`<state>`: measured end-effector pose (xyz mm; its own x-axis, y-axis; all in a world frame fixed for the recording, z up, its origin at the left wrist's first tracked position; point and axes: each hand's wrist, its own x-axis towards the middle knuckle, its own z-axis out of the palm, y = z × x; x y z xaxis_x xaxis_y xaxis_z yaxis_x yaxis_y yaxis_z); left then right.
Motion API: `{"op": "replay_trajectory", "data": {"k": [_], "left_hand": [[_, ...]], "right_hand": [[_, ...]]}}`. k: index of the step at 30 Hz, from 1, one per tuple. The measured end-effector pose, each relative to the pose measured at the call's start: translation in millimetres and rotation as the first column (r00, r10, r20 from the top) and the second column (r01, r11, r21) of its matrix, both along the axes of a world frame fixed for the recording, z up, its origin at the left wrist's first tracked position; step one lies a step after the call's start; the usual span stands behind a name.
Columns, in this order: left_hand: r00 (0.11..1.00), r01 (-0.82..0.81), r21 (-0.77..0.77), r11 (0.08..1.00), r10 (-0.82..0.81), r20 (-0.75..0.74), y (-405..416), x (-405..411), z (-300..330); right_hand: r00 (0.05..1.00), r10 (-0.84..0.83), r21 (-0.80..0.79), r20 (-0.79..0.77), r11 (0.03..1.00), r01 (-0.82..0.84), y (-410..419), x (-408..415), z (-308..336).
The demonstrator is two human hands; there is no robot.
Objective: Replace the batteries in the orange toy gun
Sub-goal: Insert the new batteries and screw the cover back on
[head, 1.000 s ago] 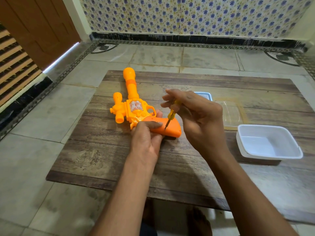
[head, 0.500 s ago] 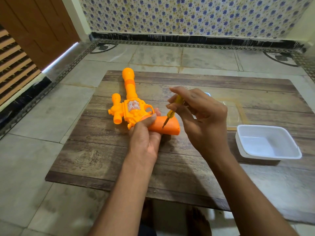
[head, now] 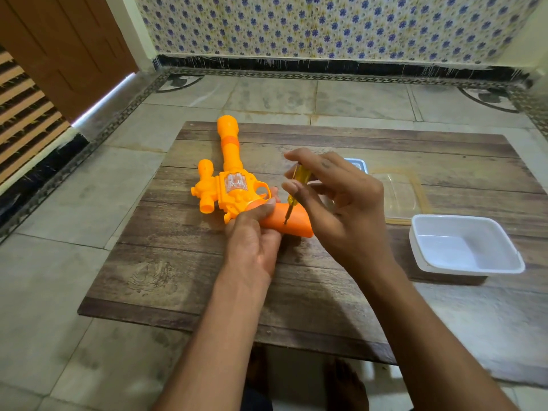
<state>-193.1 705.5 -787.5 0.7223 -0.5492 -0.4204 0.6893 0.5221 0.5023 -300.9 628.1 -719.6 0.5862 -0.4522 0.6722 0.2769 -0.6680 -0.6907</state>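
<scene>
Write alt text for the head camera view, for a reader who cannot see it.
A person's right hand pinches a small yellow screwdriver, tip on the grip of an orange toy gun, which the left hand steadies on a wooden table. A white tub sits to the right.

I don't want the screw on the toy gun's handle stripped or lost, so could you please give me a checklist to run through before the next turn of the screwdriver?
1. Toy gun lies flat on the wooden board: ok.
2. Left hand holds the gun's handle steady: ok.
3. Right hand has a finger grip on the yellow screwdriver: ok.
4. Screwdriver tip touches the handle: ok; whether it sits in the screw head: cannot tell, too small.
5. Screwdriver square to the handle: not ok, it leans.
6. White tray within reach for the screw: ok, it sits right of the hands.
</scene>
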Motion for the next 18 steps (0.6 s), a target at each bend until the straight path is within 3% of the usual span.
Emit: {"op": "replay_trajectory", "data": {"k": [5, 12, 18], "left_hand": [[1.0, -0.004, 0.002, 1.0, 0.004, 0.012, -0.9, 0.7, -2.0], [1.0, 0.009, -0.004, 1.0, -0.009, -0.002, -0.4, -1.2, -0.4], [1.0, 0.005, 0.027, 1.0, -0.005, 0.008, -1.8, -0.5, 1.9]], "right_hand": [[0.993, 0.114, 0.153, 0.006, 0.982, -0.114, 1.0, -0.2, 0.5], [0.998, -0.054, 0.034, -0.019, 0.998, 0.054, 3.7, 0.9, 2.9], [0.998, 0.051, 0.228, 0.021, 0.972, -0.055, 3.9, -0.8, 2.6]]}}
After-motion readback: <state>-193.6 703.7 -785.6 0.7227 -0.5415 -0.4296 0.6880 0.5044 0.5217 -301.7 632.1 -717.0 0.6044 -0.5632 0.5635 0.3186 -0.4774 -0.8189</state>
